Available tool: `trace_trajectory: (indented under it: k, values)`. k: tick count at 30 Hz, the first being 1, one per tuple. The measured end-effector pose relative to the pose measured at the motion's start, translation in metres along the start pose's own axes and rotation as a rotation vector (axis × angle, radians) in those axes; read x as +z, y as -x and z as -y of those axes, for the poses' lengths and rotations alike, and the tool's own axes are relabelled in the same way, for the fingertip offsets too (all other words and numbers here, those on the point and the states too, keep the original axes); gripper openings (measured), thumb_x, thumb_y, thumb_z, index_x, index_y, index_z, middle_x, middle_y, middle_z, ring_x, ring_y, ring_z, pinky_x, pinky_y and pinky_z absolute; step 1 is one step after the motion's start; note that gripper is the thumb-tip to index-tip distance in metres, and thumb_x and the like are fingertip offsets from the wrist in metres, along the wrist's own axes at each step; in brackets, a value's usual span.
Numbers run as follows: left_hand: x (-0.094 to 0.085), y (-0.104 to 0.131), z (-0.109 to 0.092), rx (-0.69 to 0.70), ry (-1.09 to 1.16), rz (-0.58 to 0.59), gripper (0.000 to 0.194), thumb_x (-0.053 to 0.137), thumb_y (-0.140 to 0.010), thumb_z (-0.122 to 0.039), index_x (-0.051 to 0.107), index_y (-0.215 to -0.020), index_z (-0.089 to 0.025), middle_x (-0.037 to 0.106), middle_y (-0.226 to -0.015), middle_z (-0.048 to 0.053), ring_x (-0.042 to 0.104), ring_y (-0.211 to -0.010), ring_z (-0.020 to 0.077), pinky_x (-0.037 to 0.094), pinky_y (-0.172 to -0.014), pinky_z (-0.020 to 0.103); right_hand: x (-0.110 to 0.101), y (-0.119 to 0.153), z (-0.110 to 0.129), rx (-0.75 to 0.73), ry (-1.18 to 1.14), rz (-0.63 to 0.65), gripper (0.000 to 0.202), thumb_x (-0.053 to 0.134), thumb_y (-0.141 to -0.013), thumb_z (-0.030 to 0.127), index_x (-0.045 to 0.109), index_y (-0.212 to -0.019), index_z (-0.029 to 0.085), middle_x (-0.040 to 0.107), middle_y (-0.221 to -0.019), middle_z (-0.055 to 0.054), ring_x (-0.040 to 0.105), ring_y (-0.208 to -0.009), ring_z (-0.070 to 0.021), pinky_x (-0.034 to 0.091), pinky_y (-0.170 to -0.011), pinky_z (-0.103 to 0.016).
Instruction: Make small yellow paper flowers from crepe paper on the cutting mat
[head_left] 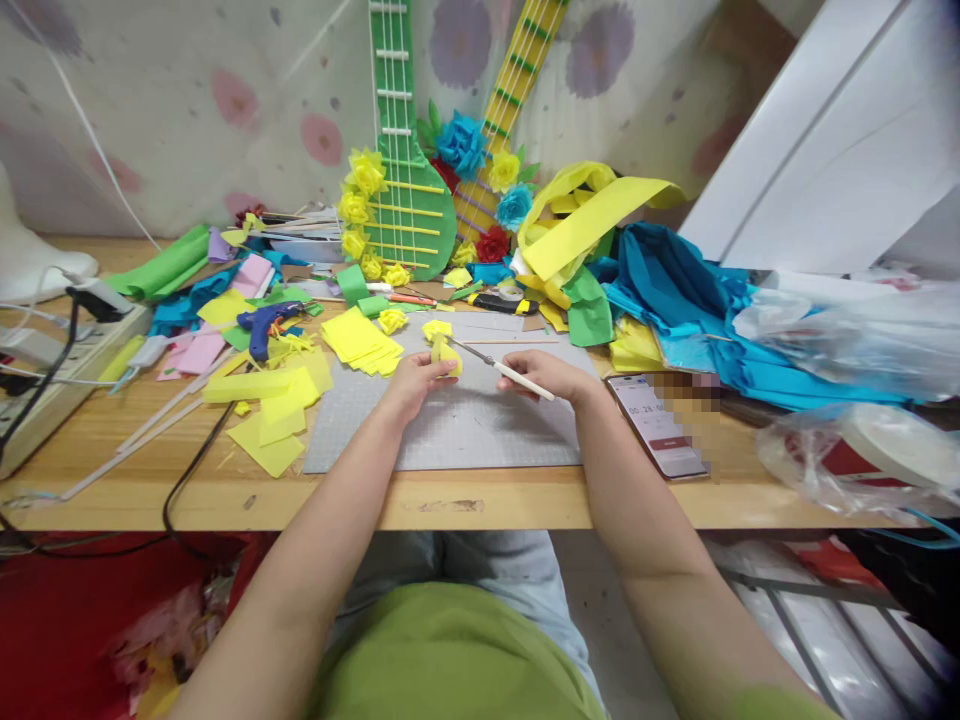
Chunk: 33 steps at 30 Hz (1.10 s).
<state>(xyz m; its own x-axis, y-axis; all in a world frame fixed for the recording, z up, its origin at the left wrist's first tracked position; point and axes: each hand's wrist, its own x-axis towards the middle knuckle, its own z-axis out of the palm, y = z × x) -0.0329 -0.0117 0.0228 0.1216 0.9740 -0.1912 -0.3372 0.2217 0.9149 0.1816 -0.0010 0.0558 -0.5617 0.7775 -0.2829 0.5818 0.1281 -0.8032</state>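
Observation:
A small piece of yellow crepe paper (451, 358) is pinched between the thumb and fingers of my left hand (418, 384), above the grey cutting mat (465, 440). My right hand (546, 372) is closed around a pair of scissors (487, 360) with white handles. Their blades point left and reach the yellow paper; whether they cut into it I cannot tell. Just beyond my left hand is a small yellow paper flower (436, 328). Another yellow flower (391, 320) lies beside a stack of yellow paper squares (360, 342) on the mat's left.
Two paper-covered instruments, one green (420, 200) and one yellow (517, 60), lean at the back. A blue glue gun (264, 325) lies left among paper scraps. At right are a phone (660, 430), blue crepe paper (667, 290) and a plastic-wrapped roll (862, 450).

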Motion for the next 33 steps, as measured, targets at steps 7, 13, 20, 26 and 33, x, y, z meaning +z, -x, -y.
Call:
trace_trajectory:
  k: [7, 13, 20, 26, 33]
  values:
    - [0.001, 0.003, -0.003, -0.024, -0.049, 0.063, 0.03, 0.077, -0.048, -0.026, 0.066, -0.07, -0.01, 0.064, -0.07, 0.004, 0.057, -0.066, 0.0117, 0.049, -0.07, 0.03, -0.006, 0.004, -0.007, 0.014, 0.045, 0.035, 0.04, 0.06, -0.064, 0.055, 0.047, -0.071, 0.018, 0.045, -0.048, 0.006, 0.043, -0.041, -0.0073, 0.029, -0.041, -0.02]
    - [0.002, 0.004, -0.002, -0.024, -0.069, 0.112, 0.029, 0.077, -0.048, -0.027, 0.067, -0.07, -0.011, 0.064, -0.07, 0.003, 0.057, -0.067, 0.0117, 0.049, -0.07, 0.03, -0.017, 0.018, -0.009, 0.061, 0.047, 0.103, 0.043, 0.059, -0.065, 0.058, 0.045, -0.065, 0.018, 0.047, -0.047, 0.004, 0.042, -0.042, -0.0069, 0.028, -0.042, -0.02]
    - [0.01, 0.004, 0.002, 0.066, -0.117, -0.016, 0.03, 0.077, -0.046, -0.03, 0.066, -0.067, -0.012, 0.063, -0.066, 0.001, 0.056, -0.065, 0.0111, 0.049, -0.071, 0.031, -0.012, 0.013, -0.009, -0.113, -0.195, -0.254, 0.035, 0.059, -0.069, 0.05, 0.043, -0.064, 0.018, 0.047, -0.048, 0.004, 0.039, -0.042, -0.0068, 0.029, -0.043, -0.022]
    - [0.012, 0.006, 0.006, 0.07, -0.151, 0.05, 0.031, 0.076, -0.048, -0.033, 0.066, -0.069, -0.012, 0.063, -0.067, 0.002, 0.056, -0.063, 0.0114, 0.049, -0.071, 0.032, 0.027, -0.021, 0.01, -0.165, -0.429, -0.448, 0.039, 0.07, -0.057, 0.044, 0.046, -0.075, 0.019, 0.054, -0.064, 0.003, 0.05, -0.053, -0.0097, 0.039, -0.049, -0.024]
    - [0.011, 0.005, 0.007, 0.022, -0.082, 0.074, 0.032, 0.078, -0.047, -0.032, 0.067, -0.069, -0.012, 0.064, -0.069, 0.004, 0.058, -0.066, 0.0131, 0.05, -0.069, 0.032, 0.041, -0.034, 0.006, -0.271, -0.439, -0.535, 0.038, 0.072, -0.055, 0.034, 0.044, -0.077, 0.02, 0.057, -0.073, 0.002, 0.052, -0.066, -0.0114, 0.042, -0.062, -0.027]
